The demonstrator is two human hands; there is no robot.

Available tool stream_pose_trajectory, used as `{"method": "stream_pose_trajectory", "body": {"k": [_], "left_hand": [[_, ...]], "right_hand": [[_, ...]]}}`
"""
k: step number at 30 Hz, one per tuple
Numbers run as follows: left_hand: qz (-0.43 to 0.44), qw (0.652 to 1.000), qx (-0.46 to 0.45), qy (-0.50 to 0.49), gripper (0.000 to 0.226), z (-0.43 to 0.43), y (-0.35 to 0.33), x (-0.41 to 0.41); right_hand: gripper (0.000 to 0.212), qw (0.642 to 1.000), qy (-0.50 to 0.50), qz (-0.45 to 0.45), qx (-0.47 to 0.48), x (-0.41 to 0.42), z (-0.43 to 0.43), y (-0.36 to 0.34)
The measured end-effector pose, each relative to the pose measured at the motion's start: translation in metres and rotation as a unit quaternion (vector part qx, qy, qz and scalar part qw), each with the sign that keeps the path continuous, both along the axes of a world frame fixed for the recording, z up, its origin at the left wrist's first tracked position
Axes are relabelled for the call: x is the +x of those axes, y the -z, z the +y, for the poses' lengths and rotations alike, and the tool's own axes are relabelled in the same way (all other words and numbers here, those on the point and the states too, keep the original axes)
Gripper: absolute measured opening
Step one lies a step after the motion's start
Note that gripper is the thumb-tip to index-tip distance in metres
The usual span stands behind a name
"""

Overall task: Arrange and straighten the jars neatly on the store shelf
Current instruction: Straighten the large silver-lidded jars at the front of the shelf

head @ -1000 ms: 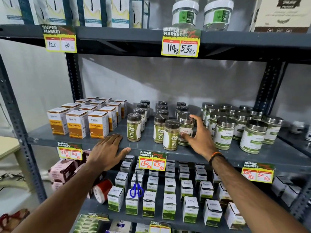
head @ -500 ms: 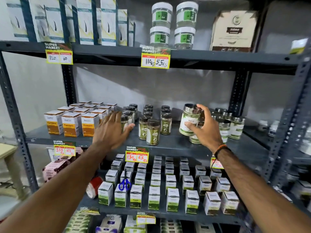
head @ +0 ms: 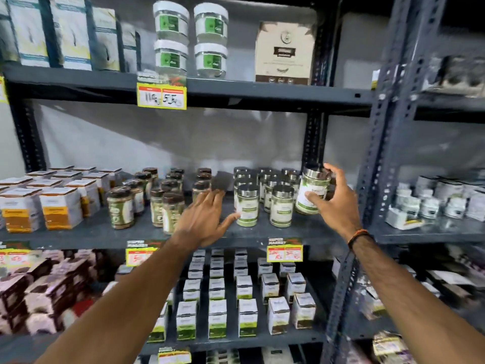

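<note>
Jar [head: 312,191] in the right hand [head: 334,203], held by its side at the far right of the middle shelf [head: 91,232]: fingers over the steel lid, thumb on the label, base seemingly just off the shelf. It tilts a little, lid leaning right, label facing out. The steel-lidded group [head: 265,195] stands just to its left (the likely spot for it). The left hand [head: 206,219] hovers open, holding nothing, thumb near the front-left jar [head: 247,204].
</note>
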State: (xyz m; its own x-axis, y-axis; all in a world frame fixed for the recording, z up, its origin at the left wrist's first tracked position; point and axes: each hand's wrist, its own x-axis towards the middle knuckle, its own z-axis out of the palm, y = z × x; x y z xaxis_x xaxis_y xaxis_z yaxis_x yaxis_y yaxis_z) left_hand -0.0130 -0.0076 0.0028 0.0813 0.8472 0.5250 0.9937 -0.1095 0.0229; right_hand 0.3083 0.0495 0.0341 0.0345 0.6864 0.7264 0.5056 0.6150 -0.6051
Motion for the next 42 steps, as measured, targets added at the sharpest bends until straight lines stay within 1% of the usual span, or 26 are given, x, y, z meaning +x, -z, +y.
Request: {"method": "stream_pose_trajectory", "body": {"k": [5, 9, 11, 16, 20, 22, 25, 26, 28, 31, 34, 37, 42], "left_hand": [[-0.007, 0.997, -0.075, -0.015, 0.096, 0.023, 0.034, 0.009], [-0.012, 0.993, -0.119, -0.022, 0.093, 0.036, 0.050, 0.013], [-0.001, 0.991, -0.136, -0.023, 0.093, 0.040, 0.055, 0.013], [0.018, 0.992, -0.123, -0.026, 0.096, 0.046, 0.061, 0.009], [0.023, 0.993, -0.113, -0.030, 0.095, 0.046, 0.064, 0.010], [0.021, 0.993, -0.113, -0.032, 0.096, 0.047, 0.064, 0.009], [0.024, 0.993, -0.108, -0.032, 0.096, 0.048, 0.066, 0.007], [0.025, 0.994, -0.105, -0.032, 0.096, 0.048, 0.067, 0.007], [0.026, 0.994, -0.100, -0.034, 0.096, 0.049, 0.068, 0.007], [0.027, 0.994, -0.100, -0.033, 0.097, 0.050, 0.069, 0.006], [0.026, 0.995, -0.095, -0.029, 0.093, 0.049, 0.068, 0.006], [0.026, 0.995, -0.091, -0.026, 0.087, 0.047, 0.066, 0.009], [0.024, 0.995, -0.091, -0.028, 0.088, 0.045, 0.064, 0.009]], "right_hand": [[0.076, 1.000, 0.021, -0.017, -0.013, 0.027, 0.022, 0.028], [0.076, 0.998, 0.040, -0.033, -0.034, 0.031, 0.038, 0.042], [0.077, 0.997, 0.043, -0.041, -0.042, 0.031, 0.045, 0.048], [0.078, 0.995, 0.041, -0.060, -0.070, 0.032, 0.058, 0.062], [0.079, 0.995, 0.045, -0.048, -0.077, 0.029, 0.064, 0.069], [0.089, 0.994, 0.045, -0.041, -0.092, 0.027, 0.064, 0.069], [0.112, 0.990, 0.060, -0.017, -0.126, 0.024, 0.059, 0.071], [0.116, 0.988, 0.071, -0.010, -0.137, 0.022, 0.058, 0.074], [0.111, 0.981, 0.107, -0.025, -0.162, 0.020, 0.060, 0.081], [0.086, 0.968, 0.150, -0.068, -0.189, 0.018, 0.069, 0.087], [0.065, 0.965, 0.155, -0.079, -0.195, 0.017, 0.075, 0.082], [0.057, 0.961, 0.165, -0.087, -0.206, 0.015, 0.080, 0.080], [0.053, 0.960, 0.173, -0.072, -0.210, 0.013, 0.083, 0.087]]}}
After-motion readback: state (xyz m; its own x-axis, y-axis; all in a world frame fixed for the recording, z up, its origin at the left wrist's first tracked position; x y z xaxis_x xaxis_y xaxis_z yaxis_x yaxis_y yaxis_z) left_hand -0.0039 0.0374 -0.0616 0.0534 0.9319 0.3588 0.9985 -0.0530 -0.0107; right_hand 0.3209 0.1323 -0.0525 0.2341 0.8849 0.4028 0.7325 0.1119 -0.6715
